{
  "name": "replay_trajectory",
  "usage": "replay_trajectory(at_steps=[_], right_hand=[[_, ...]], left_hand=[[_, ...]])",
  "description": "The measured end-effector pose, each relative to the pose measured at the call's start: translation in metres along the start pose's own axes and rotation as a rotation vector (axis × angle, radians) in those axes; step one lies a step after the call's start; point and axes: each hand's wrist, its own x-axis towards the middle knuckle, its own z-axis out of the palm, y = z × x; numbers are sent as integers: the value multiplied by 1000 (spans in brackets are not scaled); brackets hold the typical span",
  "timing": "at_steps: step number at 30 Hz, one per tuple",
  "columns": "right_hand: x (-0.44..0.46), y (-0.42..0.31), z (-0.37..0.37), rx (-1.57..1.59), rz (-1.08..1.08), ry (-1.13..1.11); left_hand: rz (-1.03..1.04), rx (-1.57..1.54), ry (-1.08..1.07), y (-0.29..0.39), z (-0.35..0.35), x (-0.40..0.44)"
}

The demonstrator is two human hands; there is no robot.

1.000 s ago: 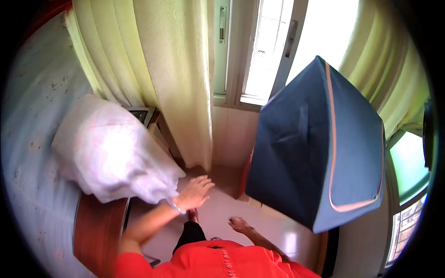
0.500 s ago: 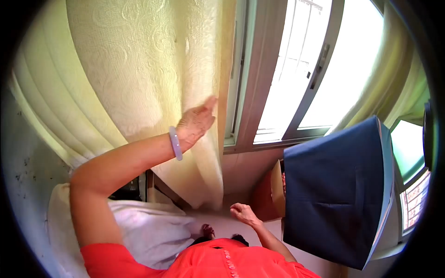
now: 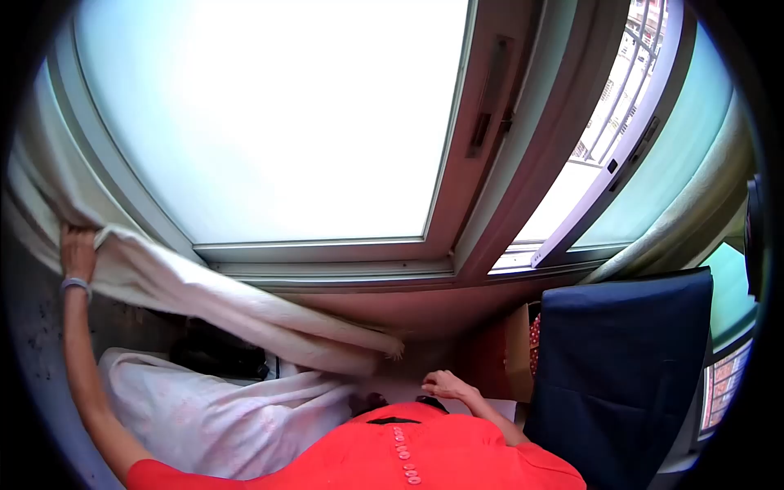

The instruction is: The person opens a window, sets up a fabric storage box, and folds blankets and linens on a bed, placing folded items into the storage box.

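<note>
My left hand (image 3: pixel 79 253), a pale bangle at its wrist, is stretched out to the far left. Its fingers are closed round the edge of a cream curtain (image 3: pixel 220 298), which is bunched and slants down from the hand towards the floor. Close to my red shirt, my right hand (image 3: pixel 451 384) hangs in front of me with its fingers curled in. Nothing shows in it, and it touches nothing that I can see.
Behind the curtain is a bright frosted window pane (image 3: pixel 269 122) in a metal frame. Dark blue cloth (image 3: pixel 621 376) covers something at the right, beside a cardboard box (image 3: pixel 518 339). A pale sheet (image 3: pixel 237 416) and a black object (image 3: pixel 216 351) lie at the lower left.
My left hand has swung far left, drawing the curtain with it and uncovering the frosted pane. My right hand stays low near my body. The view has shifted left.
</note>
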Motion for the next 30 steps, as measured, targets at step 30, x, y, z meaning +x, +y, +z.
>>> replay_trajectory(at_steps=[30], right_hand=[[121,-234,-163,-253,-620,1444]], left_hand=[[191,-271,162,125,5,23]])
